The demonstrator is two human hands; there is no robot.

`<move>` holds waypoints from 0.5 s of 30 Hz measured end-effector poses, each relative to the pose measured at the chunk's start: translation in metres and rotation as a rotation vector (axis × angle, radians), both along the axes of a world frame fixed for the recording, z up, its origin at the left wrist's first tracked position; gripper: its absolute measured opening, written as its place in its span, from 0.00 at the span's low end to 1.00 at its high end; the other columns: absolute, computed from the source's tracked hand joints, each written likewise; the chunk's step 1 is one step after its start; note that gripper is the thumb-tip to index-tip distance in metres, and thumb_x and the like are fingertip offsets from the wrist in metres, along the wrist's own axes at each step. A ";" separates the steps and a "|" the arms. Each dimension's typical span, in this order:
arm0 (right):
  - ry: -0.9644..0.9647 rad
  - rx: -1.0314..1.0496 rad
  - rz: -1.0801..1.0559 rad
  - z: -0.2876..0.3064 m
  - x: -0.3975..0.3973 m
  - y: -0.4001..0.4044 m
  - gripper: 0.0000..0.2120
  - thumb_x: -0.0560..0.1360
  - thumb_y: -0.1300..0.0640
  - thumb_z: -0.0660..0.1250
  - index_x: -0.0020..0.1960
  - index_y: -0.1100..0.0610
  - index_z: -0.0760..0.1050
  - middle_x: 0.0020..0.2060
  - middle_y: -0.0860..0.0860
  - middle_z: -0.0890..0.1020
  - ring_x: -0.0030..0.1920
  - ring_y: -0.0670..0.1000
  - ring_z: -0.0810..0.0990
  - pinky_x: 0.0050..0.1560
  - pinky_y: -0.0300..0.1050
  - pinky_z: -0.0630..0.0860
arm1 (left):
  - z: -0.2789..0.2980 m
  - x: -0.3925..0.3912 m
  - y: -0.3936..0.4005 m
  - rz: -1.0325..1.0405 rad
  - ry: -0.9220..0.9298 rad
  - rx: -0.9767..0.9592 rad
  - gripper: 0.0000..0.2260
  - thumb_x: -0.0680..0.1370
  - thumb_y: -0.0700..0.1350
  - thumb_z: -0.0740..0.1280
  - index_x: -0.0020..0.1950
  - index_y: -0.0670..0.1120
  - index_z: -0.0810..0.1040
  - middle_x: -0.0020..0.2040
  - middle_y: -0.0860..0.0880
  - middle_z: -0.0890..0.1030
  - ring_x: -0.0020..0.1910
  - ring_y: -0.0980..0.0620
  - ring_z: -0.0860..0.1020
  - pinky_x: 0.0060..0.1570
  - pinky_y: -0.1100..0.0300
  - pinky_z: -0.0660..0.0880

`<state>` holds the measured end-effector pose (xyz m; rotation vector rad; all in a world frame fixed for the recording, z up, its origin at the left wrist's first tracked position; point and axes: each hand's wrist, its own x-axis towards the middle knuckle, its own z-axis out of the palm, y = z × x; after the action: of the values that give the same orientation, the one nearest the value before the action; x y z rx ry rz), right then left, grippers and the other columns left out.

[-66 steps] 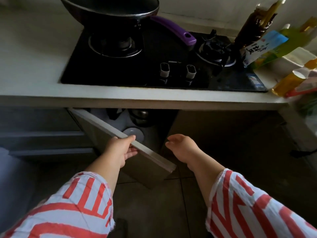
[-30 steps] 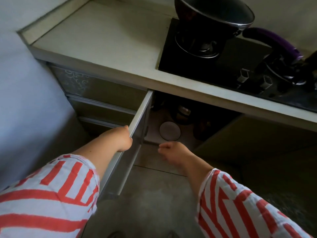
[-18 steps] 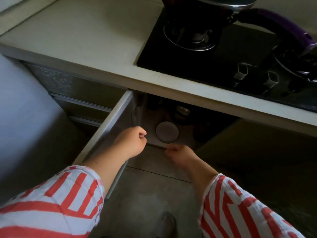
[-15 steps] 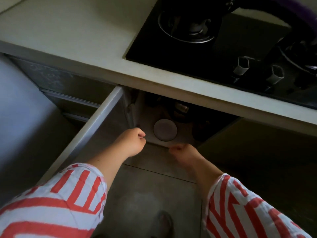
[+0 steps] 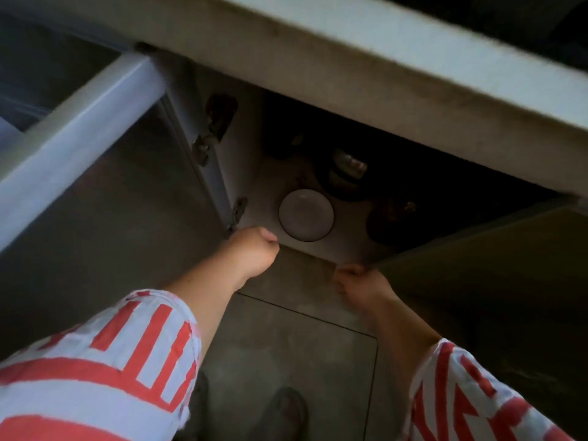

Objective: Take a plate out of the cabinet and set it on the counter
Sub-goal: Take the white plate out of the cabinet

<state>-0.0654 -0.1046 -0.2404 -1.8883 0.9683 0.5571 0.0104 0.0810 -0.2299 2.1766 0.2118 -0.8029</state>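
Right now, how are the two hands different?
The left hand is curled in a loose fist near the plate, touching nothing. The right hand sits lower, fingers at the bottom edge of the right cabinet door. Both have red-striped sleeves, and neither holds the plate.

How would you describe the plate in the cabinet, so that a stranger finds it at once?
Look under the counter edge into the open cabinet. On its pale floor, near the front edge, lies the plate, just beyond the left hand. It is round and light, while the things behind it are dark.
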 end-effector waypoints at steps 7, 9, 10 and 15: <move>-0.034 0.084 -0.139 -0.093 0.019 0.011 0.08 0.74 0.61 0.63 0.51 0.57 0.78 0.43 0.55 0.80 0.49 0.58 0.80 0.59 0.56 0.77 | -0.083 0.017 -0.001 0.084 0.100 -0.105 0.10 0.76 0.44 0.63 0.55 0.48 0.79 0.43 0.49 0.78 0.52 0.46 0.79 0.49 0.59 0.75; -0.022 0.098 -0.129 -0.119 0.027 0.011 0.10 0.76 0.62 0.60 0.55 0.63 0.75 0.39 0.56 0.79 0.46 0.58 0.78 0.55 0.50 0.75 | -0.106 0.021 0.000 0.090 0.114 -0.116 0.10 0.76 0.43 0.62 0.54 0.48 0.79 0.47 0.48 0.79 0.52 0.46 0.79 0.50 0.59 0.74; -0.020 0.090 -0.130 -0.131 0.031 0.010 0.11 0.77 0.62 0.59 0.56 0.64 0.75 0.40 0.57 0.80 0.47 0.59 0.79 0.56 0.50 0.75 | -0.118 0.024 0.001 0.096 0.119 -0.124 0.09 0.76 0.43 0.62 0.53 0.49 0.78 0.48 0.47 0.79 0.53 0.45 0.79 0.50 0.59 0.74; -0.059 0.094 -0.198 -0.193 0.049 0.007 0.08 0.77 0.59 0.60 0.51 0.59 0.77 0.37 0.52 0.80 0.40 0.52 0.79 0.56 0.52 0.76 | -0.177 0.031 0.006 0.125 0.132 -0.165 0.06 0.76 0.42 0.61 0.44 0.51 0.75 0.49 0.44 0.80 0.42 0.48 0.77 0.39 0.61 0.71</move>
<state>-0.0162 -0.0977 -0.4338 -1.6936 1.0575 0.4197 0.0414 0.0868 -0.4068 1.9383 0.3335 -0.8627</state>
